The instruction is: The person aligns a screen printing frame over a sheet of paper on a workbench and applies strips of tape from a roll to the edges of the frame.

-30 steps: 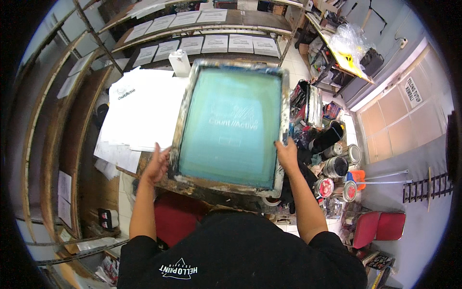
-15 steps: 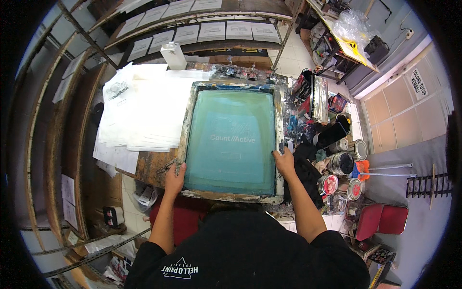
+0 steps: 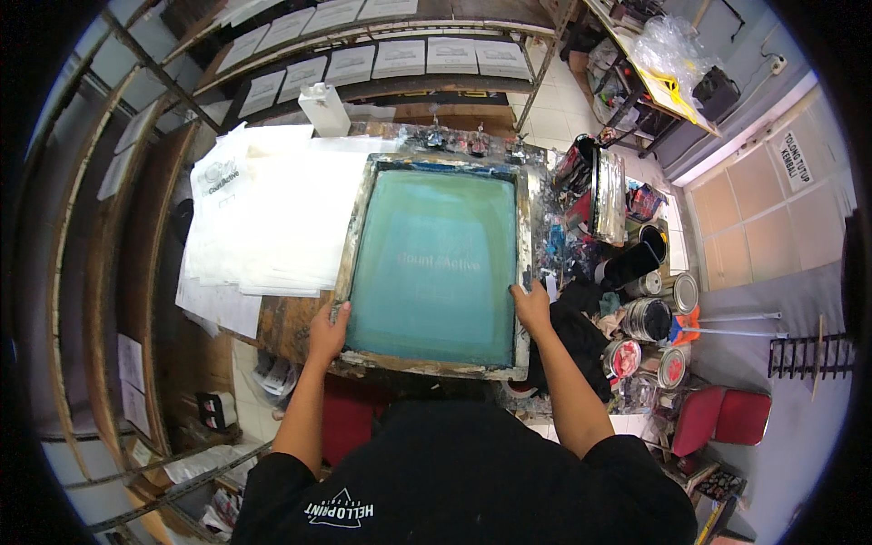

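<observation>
counted one printing screen (image 3: 434, 291), held at one worktable (image 3: 289, 320), just right of one pile of white sheets (image 3: 282, 209). gripped on the left side, low down, by the left hand (image 3: 329, 334), curled partly closed, and on the right side, slightly higher, by the right hand (image 3: 532, 307), likewise curled around the edge. could not be told for certain whether resting on the worktable or just above. counted farther off: one white jug (image 3: 324, 109), six white printed pieces (image 3: 451, 56) on one shelf (image 3: 381, 89), four more on the upper shelf (image 3: 481, 11); at right, five round cans (image 3: 647, 318). showed a blue-green mesh (image 3: 434, 313), greener toward the right, crossed by one faint line of pale lettering (image 3: 439, 263), within a rectangular frame (image 3: 356, 236) blotched brown and whitish.
</observation>
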